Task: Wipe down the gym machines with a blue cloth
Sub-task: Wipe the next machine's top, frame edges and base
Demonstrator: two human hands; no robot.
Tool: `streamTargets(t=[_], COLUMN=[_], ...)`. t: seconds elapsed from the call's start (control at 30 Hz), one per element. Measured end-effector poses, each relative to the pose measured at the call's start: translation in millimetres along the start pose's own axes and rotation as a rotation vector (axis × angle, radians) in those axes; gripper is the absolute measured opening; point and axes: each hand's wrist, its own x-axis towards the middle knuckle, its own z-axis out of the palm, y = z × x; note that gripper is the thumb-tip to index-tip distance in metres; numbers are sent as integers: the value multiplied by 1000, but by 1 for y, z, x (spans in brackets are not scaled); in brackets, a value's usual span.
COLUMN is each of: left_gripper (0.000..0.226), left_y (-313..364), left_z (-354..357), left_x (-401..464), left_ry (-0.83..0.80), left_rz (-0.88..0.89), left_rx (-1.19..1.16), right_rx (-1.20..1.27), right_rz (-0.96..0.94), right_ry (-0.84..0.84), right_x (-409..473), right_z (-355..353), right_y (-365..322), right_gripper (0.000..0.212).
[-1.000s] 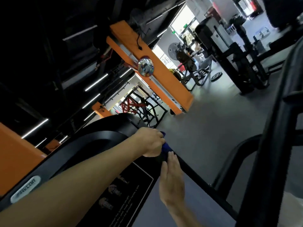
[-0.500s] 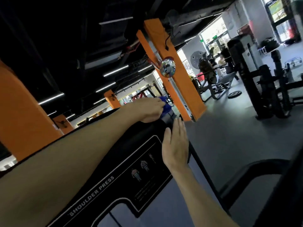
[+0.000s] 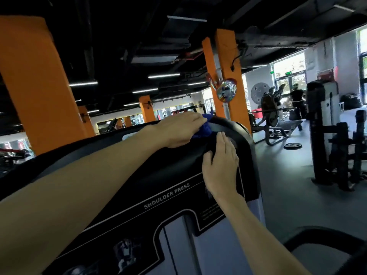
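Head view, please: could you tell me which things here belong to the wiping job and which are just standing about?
In the job:
- blue cloth, gripped by the left hand
- shoulder press machine, under the cloth
- right hand, flat on the machine

Standing about:
- orange pillar
- round mirror
- loose weight plate on the floor

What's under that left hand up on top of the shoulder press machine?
A bunched blue cloth sticks out from under the left hand, pressed against the machine's black top cover. The hand hides most of the cloth and the surface beneath it.
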Motion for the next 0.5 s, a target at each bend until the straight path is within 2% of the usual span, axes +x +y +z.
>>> streamTargets(t=[0.2,0.5], left_gripper=[51,65], left_y=[-41,-50], left_z=[0,-19], left_x=[-97,-248], left_ry=[65,30], left_rz=[-99,-278], left_rx=[-7,-257], right_rx=[-7,38], right_rz=[-114,-269], right_ry=[-55,-294], right_x=[-30,-103], right_z=[25,41], right_y=[-67,-152], right_gripper=[58,57])
